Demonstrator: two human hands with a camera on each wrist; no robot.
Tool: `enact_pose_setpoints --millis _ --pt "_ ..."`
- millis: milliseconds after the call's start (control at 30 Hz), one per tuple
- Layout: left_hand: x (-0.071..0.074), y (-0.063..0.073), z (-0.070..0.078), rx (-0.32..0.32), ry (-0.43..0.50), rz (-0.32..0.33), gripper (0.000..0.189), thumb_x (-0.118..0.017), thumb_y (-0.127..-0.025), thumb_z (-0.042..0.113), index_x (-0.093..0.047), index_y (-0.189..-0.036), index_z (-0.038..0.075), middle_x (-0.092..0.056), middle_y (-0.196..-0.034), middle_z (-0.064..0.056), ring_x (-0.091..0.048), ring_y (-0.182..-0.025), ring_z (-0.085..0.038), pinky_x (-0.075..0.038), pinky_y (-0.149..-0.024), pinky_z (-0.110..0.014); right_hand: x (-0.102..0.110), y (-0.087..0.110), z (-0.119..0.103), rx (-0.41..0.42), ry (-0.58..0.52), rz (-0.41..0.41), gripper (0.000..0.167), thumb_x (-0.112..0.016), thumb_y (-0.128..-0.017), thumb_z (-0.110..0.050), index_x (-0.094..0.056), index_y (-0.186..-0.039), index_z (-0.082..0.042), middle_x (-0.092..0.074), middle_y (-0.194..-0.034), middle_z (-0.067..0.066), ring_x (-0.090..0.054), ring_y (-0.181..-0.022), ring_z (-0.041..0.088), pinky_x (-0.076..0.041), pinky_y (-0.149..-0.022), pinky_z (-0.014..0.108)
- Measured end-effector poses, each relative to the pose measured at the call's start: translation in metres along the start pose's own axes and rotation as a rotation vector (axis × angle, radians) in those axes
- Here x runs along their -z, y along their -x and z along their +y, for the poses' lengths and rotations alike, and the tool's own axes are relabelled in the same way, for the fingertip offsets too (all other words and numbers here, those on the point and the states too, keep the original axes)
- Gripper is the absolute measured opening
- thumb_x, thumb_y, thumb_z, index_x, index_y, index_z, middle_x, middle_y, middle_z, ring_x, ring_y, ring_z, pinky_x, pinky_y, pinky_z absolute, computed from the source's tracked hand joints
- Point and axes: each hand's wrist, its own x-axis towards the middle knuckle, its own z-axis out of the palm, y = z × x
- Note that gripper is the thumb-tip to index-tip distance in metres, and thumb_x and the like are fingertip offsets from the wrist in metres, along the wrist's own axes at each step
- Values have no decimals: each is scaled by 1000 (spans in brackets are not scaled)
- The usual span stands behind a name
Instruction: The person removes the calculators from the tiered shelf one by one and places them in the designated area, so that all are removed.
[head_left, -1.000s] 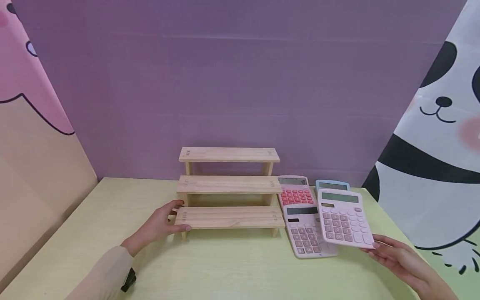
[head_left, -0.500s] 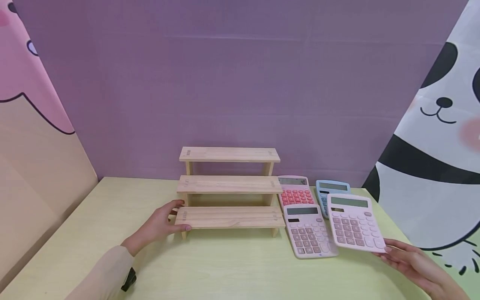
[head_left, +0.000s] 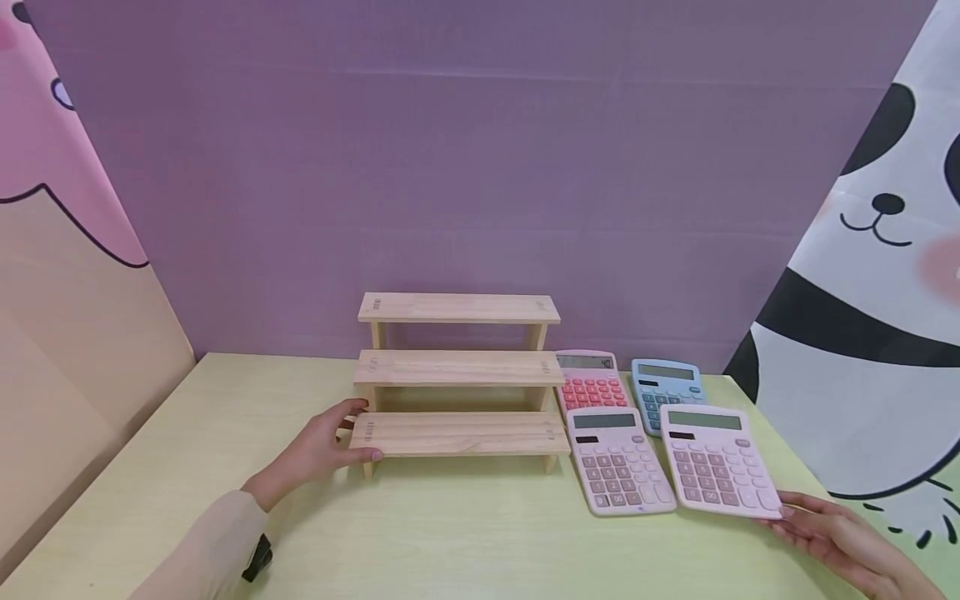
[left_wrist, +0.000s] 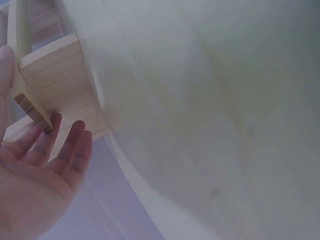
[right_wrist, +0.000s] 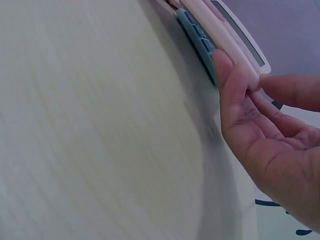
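A three-tier wooden step shelf (head_left: 459, 368) stands at the middle of the table. My left hand (head_left: 324, 443) grips the left end of its lowest board, thumb at the front and fingers behind; in the left wrist view the fingertips (left_wrist: 56, 120) touch the wood. My right hand (head_left: 840, 533) pinches the lower right corner of a pale pink calculator (head_left: 716, 467) between thumb and fingers. The right wrist view shows this calculator (right_wrist: 227, 37) tilted, its held corner raised above the table. Its top overlaps the lower part of a blue calculator (head_left: 666, 382).
A second pale pink calculator (head_left: 621, 467) lies left of the held one. Behind it, a calculator with red keys (head_left: 592, 390) lies beside the shelf, partly covered. Table (head_left: 450, 533) surface extends in front and at left. A purple backdrop (head_left: 480, 183) rises behind.
My right hand has moved right and slightly toward me with the pale pink calculator, lowering it. More of the blue and the other pale pink calculators shows. My left hand has stayed put.
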Motion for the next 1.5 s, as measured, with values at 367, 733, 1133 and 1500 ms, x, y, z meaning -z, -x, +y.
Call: enact_pose_setpoints --millis 367,733,1133,1500 --pt "1 1 1 -5 -7 1 83 -77 -69 39 -39 -134 4 -50 -129 -15 -54 -108 -30 -49 -86 -46 3 -1 0 -43 25 58 39 -33 -95 4 -65 -96 -18 -65 -104 1 -62 -97 15 -51 -89 30" --pt "0 1 2 -3 -7 0 83 -77 -69 40 -39 -134 4 -50 -129 -15 -54 -107 -29 -49 -85 -45 6 0 -1 -74 70 139 30 -42 -92 4 -65 -94 -15 -64 -101 0 -62 -95 15 -51 -88 32" --pt "1 2 3 8 -1 3 83 -78 -69 39 -40 -133 4 -50 -129 -14 -54 -107 -29 -49 -85 -45 10 -1 0 -69 65 136 29 -42 -92 6 -66 -95 -12 -64 -100 1 -62 -95 15 -51 -88 33" --pt "0 0 0 5 -2 3 84 -77 -68 40 -39 -134 4 -50 -129 -14 -54 -107 -30 -49 -85 -45 12 -6 -4 -93 110 221 23 -44 -90 7 -62 -102 -1 -64 -98 2 -63 -95 18 -50 -90 37"
